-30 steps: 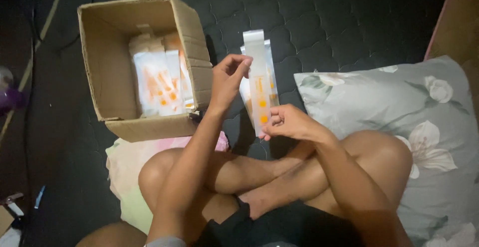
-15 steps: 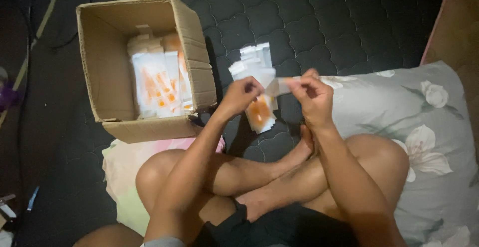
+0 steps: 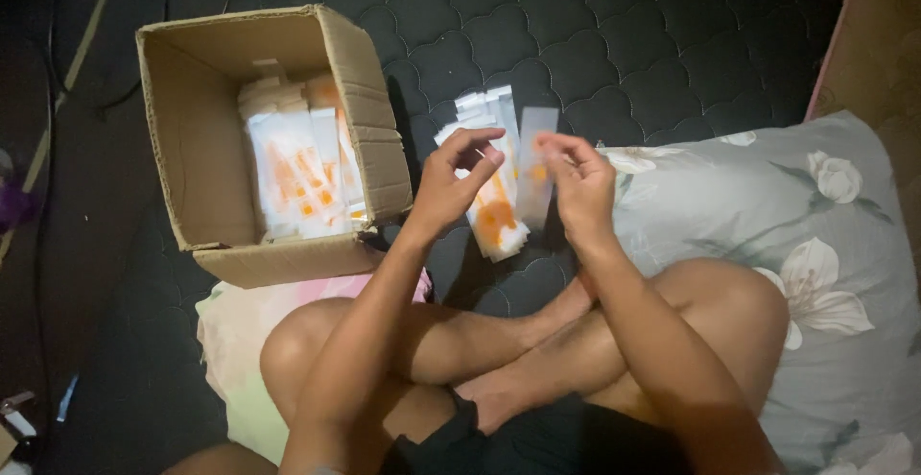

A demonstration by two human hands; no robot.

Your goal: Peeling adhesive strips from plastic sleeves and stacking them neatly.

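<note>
The person sits cross-legged on a dark quilted mattress [image 3: 672, 43], both hands raised in front of the knees. The left hand [image 3: 451, 187] has its fingers [image 3: 480, 154] curled in a loose pinch against the top of a flat white-and-orange carton [image 3: 494, 221], which hangs down below those fingers and tilts slightly; it looks gripped at its upper end, though motion blur softens the contact. The right hand [image 3: 580, 182] pinches a narrow pale strip [image 3: 535, 173] between thumb and fingertips, the strip standing upright just beside the fingers and rising above them. The two hands are close together, the strip and the carton nearly touching between them.

Behind the left fingers, a few more white flaps [image 3: 484, 106] show above the carton, too blurred to tell whether they belong to it or lie apart. Out beyond the back of the left hand stands an open cardboard box [image 3: 365, 139], with a stack of similar white-and-orange packs [image 3: 297, 178] inside. On the far side of the right hand lies a grey pillow with white flowers [image 3: 767, 206], touching the person's knee
</note>
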